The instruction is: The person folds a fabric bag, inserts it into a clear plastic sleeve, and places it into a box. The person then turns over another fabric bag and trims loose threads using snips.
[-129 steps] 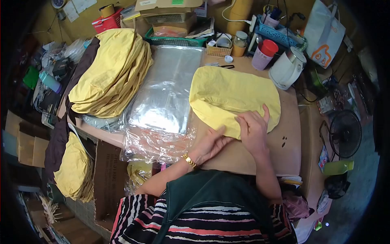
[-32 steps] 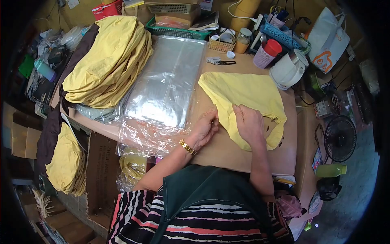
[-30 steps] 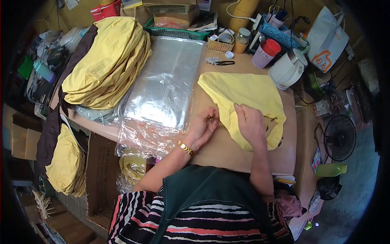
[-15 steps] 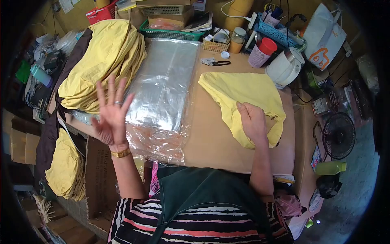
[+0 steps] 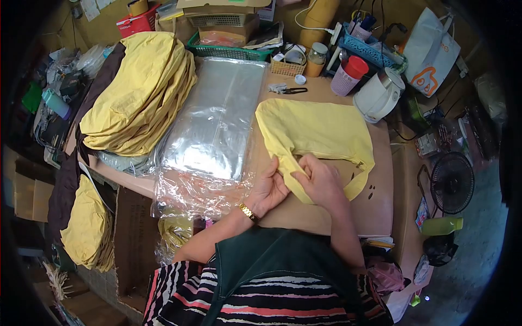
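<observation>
A yellow cloth bag (image 5: 315, 125) lies on the cardboard-covered table in front of me, its zipped opening and strap toward my body. My right hand (image 5: 322, 183) is closed, pinching the strap between thumb and bent fingers. At the strap's left side, my left hand (image 5: 267, 190) is palm up, with the thumb against the yellow cloth and the other fingers partly behind it. Several small dark bits (image 5: 371, 191) lie right of the bag. To the left are a stack of clear plastic bags (image 5: 212, 119) and a tall pile of folded yellow bags (image 5: 130, 92).
Along the back stand a green basket (image 5: 231, 52), a small wicker basket (image 5: 286, 68), a jar (image 5: 316, 57), pliers-like cutters (image 5: 293, 91), a pink cup (image 5: 345, 80) and a white kettle (image 5: 379, 95). A black fan (image 5: 453, 182) and a green bottle (image 5: 443, 225) are at right.
My left hand has come down from the raised, spread position to the bag's strap. The right hand has shifted left, drawing the strap out, and the bag's opening now shows.
</observation>
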A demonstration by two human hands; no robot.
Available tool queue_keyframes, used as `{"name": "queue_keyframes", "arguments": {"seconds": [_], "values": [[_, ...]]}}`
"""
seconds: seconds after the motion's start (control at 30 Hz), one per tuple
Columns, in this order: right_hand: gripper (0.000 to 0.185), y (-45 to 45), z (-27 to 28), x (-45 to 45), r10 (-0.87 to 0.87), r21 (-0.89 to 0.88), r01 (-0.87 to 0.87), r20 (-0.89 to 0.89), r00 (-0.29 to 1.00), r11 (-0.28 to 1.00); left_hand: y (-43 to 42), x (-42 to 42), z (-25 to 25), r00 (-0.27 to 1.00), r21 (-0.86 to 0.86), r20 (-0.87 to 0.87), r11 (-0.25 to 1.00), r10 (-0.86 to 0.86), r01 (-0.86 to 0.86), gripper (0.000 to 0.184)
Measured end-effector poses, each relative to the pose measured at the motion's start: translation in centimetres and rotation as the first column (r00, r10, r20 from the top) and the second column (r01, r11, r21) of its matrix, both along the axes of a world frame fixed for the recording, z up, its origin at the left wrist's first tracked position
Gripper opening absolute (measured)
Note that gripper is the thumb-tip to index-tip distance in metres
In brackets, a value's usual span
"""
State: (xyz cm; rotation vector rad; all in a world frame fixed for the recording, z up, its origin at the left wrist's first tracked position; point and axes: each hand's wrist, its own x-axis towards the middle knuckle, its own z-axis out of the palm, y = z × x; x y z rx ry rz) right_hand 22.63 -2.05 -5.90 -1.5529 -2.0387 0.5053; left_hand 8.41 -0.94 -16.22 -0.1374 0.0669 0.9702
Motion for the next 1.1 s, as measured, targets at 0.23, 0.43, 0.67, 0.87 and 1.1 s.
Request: {"name": "queue_keyframes", "arguments": {"seconds": [0.23,0.43,0.67,0.87,1.1], "values": [[0.021,-1.6,0.2,-0.6,0.071,-0.191,-0.079,-0.052,0.996,0.978,-0.9,-0.6,-3.3,0.999,0.072,-0.034,0.997,-0.020,0.022,0.033],[0.017,1.1,0.7,-1.1,0.039,0.082,-0.026,-0.163,0.986,0.996,-1.5,0.4,-2.6,0.952,0.179,-0.289,0.983,0.101,-0.049,0.034],[0.016,0.9,1.0,-1.5,0.055,-0.009,-0.054,0.200,0.978,0.999,-2.2,0.5,-2.3,0.936,0.268,-0.323,0.962,0.140,-0.051,0.031],[0.011,1.7,-0.7,-1.3,0.069,0.135,-0.102,0.234,0.970,0.986,-2.0,1.0,-2.2,0.892,0.272,-0.418,0.961,0.169,-0.055,0.030],[0.012,2.5,0.1,0.0,0.017,0.075,-0.017,-0.007,1.000,0.997,-2.1,0.4,-3.2,0.940,0.157,-0.331,0.987,0.084,-0.033,0.028]]}}
